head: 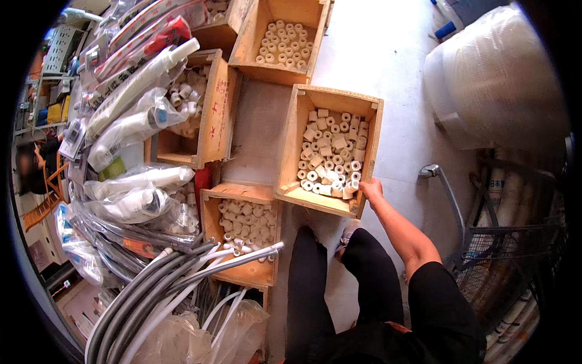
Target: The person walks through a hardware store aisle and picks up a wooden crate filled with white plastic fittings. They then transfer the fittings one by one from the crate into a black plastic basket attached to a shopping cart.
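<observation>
My right hand (373, 191) grips the right wall of an open wooden box (327, 205), close to its near corner. Many short white plastic pipe couplings (328, 157) lie loose inside the box, some on end with their holes facing up. Part of the hand is hidden behind the wall. The box sits tilted in front of my legs, over the grey floor. My left hand is out of view. Just left of my knees stands another wooden box (243, 269), holding white pipe elbows (248, 223).
Farther ahead is a wooden box (277, 73) of upright couplings. A wooden crate (218, 109) with fittings stands at left, beside bagged pipes (136, 123). Coiled hoses (150, 291) reach over the near-left box. Bubble wrap (491, 82) and a wire-basket cart (504, 245) stand at right.
</observation>
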The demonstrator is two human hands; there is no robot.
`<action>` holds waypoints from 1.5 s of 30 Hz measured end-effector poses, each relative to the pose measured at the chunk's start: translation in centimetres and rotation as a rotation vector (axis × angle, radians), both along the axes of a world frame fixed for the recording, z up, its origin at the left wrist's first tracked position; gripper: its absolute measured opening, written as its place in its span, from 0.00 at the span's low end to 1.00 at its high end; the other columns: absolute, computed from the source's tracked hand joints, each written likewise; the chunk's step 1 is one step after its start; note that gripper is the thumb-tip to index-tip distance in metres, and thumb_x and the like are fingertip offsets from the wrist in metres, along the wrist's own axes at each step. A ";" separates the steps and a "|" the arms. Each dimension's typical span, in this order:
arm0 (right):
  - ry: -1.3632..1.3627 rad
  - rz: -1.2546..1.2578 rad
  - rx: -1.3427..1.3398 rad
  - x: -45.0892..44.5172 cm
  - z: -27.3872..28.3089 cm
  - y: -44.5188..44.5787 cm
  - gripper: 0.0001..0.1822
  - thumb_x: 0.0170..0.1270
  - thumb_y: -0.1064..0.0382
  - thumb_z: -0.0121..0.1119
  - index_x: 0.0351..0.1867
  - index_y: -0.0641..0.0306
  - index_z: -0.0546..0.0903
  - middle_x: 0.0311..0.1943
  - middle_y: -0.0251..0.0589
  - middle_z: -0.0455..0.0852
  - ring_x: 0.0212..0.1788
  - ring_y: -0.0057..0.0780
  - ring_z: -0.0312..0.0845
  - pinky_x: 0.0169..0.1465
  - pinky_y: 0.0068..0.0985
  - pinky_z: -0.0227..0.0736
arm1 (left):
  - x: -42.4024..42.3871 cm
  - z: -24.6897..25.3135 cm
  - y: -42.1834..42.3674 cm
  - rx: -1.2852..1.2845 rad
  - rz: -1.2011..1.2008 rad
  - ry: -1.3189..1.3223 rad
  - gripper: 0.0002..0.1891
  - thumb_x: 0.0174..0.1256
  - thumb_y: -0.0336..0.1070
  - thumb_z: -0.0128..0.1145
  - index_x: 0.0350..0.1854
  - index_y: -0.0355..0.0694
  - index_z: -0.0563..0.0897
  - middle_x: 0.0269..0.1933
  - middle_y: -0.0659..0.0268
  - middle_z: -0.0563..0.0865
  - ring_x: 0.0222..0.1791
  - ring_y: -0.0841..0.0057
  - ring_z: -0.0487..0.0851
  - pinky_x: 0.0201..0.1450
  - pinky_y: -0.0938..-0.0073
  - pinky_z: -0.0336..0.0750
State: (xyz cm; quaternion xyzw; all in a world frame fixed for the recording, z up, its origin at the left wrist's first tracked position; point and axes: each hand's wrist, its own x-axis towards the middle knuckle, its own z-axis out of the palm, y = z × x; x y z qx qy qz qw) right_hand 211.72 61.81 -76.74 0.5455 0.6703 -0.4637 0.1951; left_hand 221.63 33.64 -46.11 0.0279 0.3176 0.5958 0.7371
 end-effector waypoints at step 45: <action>-0.131 -0.358 -0.021 27.1 48.4 0.8 0.23 0.41 0.56 0.67 0.36 0.72 0.84 0.35 0.53 0.87 0.39 0.41 0.85 0.43 0.32 0.78 | 4.2 24.1 14.5 0.542 -0.516 0.629 0.16 0.70 0.33 0.53 0.58 0.39 0.76 0.54 0.60 0.80 0.57 0.73 0.76 0.61 0.69 0.69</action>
